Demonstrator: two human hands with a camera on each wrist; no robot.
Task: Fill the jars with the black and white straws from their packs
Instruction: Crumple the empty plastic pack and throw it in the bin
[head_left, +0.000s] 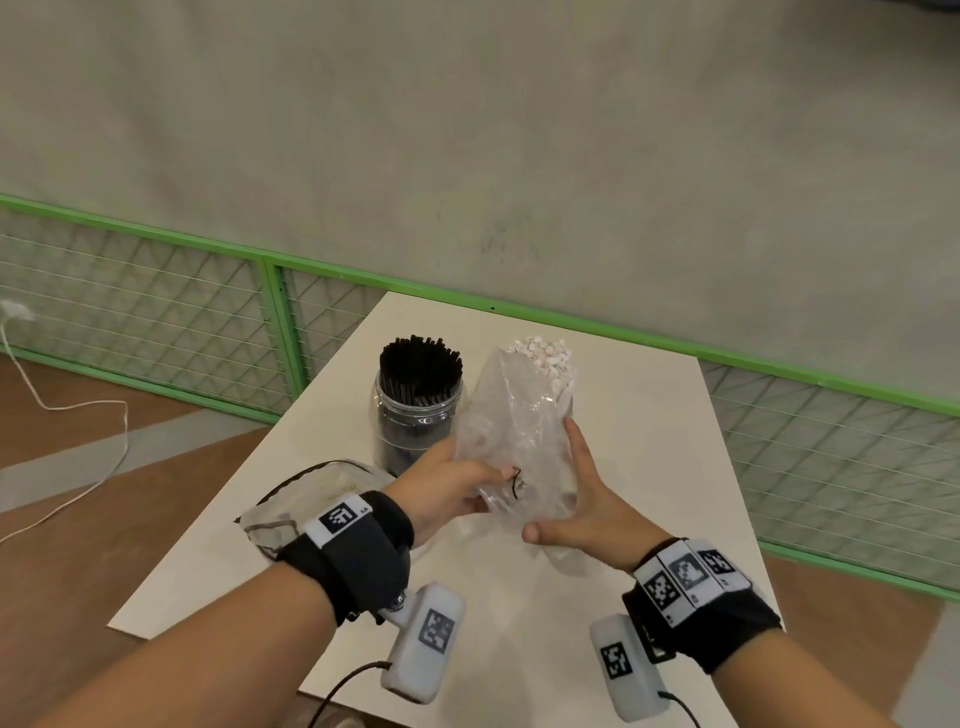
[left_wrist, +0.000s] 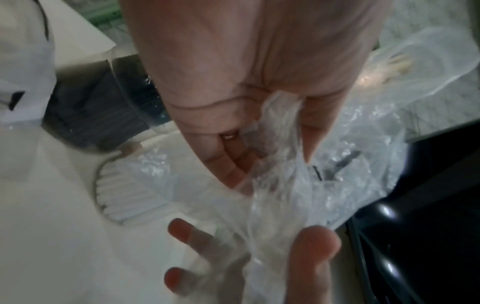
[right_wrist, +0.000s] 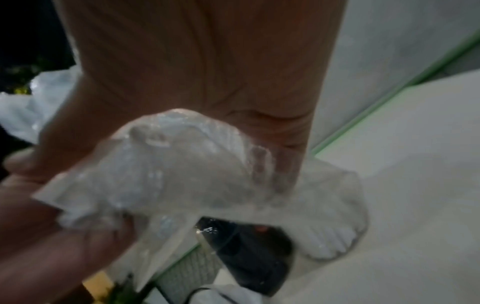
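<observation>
A clear jar (head_left: 415, 415) packed with black straws stands at the middle of the white table (head_left: 649, 467). Just right of it, white straws (head_left: 545, 358) stand upright, their tops poking out above a crumpled clear plastic pack (head_left: 511, 426). My left hand (head_left: 457, 488) grips that pack low on its left side, the plastic bunched in its fingers (left_wrist: 246, 102). My right hand (head_left: 576, 493) lies flat against the pack's right side, fingers straight and thumb spread. In the right wrist view the white straws sit in a second clear jar (right_wrist: 335, 232), which the pack hides in the head view.
An empty clear pack (head_left: 306, 493) lies on the table near the left edge, behind my left wrist. A green mesh fence (head_left: 156, 291) runs behind the table. A white cable (head_left: 78, 405) trails on the floor at the left.
</observation>
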